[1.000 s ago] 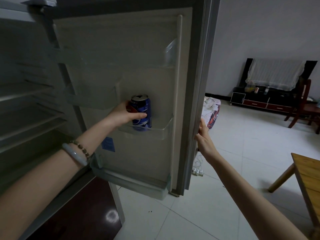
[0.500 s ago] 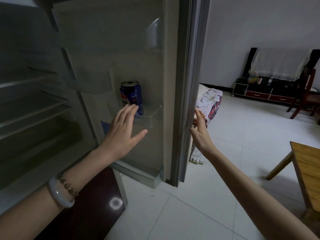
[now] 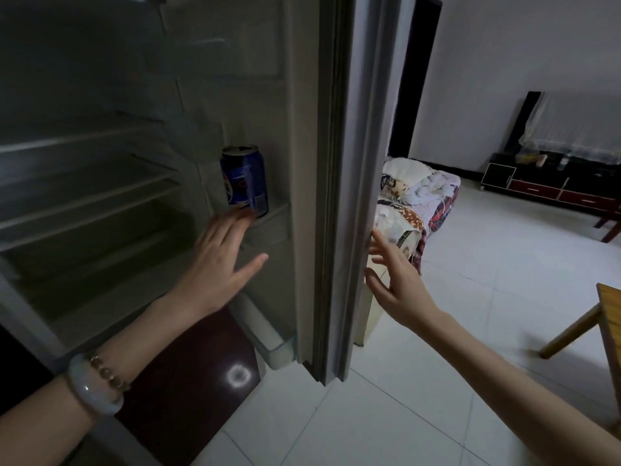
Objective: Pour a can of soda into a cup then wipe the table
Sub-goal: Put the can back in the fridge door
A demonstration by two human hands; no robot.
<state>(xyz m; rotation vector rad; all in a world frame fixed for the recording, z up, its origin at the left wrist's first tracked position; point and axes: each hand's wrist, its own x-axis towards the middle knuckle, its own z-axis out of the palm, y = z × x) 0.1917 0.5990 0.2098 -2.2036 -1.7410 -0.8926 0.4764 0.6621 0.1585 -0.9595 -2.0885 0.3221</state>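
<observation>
**Blue soda can on the fridge door shelf**

The can (image 3: 244,180) is dark blue with a silver top and stands upright on a clear shelf (image 3: 273,217) inside the open fridge door (image 3: 302,129). It carries a round red, white and blue emblem and a pale printed patch low on its side. The lettering is too blurred to read.

The left hand (image 3: 221,260) reaches up just below the can, its fingers (image 3: 232,227) straight and close together and the thumb held out, gripping nothing. Whether they touch the can cannot be told. The right hand (image 3: 396,284) is at the door's outer edge with its fingers (image 3: 379,243) spread. A wooden table (image 3: 610,317) stands well apart, at the right edge of the view.
</observation>
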